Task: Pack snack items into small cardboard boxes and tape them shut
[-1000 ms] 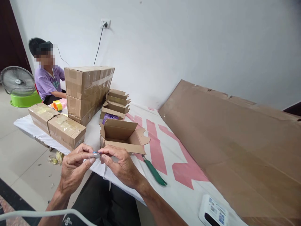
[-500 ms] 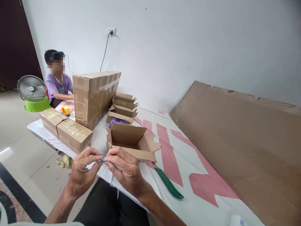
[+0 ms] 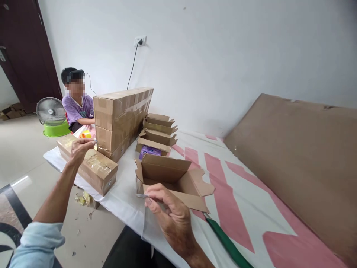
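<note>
My left hand [image 3: 79,149] is raised over the taped cardboard cartons [image 3: 103,168] at the table's left. Its thumb and fingers pinch a small dark bit, too tiny to name. Nearer to me, my right hand [image 3: 176,220] is closed on a clear plastic film [image 3: 144,219] that hangs below its fingertips. Just beyond that hand stands an open cardboard box [image 3: 164,167] with its flaps spread. A tool with a green handle [image 3: 227,242] lies to the right, its front end partly hidden by the box.
Taped cartons [image 3: 122,108] form a tall stack. Beside it are open boxes [image 3: 157,139] and a purple pack [image 3: 150,151]. A person [image 3: 79,109] sits behind the stack near a fan [image 3: 51,111]. A large cardboard sheet [image 3: 292,160] leans at right.
My hands have come apart: the left moved up and left over the cartons with its small bit, while the right moved slightly right and down with the film. The view has turned left.
</note>
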{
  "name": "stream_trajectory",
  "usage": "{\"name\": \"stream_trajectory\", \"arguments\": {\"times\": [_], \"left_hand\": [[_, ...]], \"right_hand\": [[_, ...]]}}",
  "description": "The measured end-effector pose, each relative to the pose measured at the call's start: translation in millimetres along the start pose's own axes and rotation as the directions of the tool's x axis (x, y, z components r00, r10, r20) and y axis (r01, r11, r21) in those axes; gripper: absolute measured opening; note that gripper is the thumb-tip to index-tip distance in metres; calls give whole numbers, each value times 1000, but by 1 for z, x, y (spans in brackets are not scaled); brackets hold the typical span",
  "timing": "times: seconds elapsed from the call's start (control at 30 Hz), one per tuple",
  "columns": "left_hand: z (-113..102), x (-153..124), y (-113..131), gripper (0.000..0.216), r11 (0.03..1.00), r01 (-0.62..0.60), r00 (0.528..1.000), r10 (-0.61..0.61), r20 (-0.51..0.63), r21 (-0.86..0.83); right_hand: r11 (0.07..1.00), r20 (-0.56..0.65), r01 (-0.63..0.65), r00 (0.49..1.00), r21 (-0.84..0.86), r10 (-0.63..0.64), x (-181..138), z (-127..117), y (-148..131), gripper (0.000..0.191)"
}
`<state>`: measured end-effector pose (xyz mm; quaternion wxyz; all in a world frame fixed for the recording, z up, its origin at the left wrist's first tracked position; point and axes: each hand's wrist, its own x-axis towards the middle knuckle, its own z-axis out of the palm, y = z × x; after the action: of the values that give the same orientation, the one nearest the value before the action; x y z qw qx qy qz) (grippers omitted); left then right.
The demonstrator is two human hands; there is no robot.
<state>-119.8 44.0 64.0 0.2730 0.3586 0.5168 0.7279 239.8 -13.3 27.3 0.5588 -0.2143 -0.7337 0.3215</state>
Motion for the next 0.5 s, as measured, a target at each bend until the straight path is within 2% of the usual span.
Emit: {"name": "stream_trajectory", "arguments": {"times": [0.17,0.5], "left_hand": [[-7,55,-14,34,997,47,999,-48,-4,-60],[-10,108,-36,26,987,70,996,-61,68,-146]], "right_hand": [[997,22,-44,999,56,42,-1,3,6,10],[998,65,-47,997,44,44,-2,5,19,11]]}}
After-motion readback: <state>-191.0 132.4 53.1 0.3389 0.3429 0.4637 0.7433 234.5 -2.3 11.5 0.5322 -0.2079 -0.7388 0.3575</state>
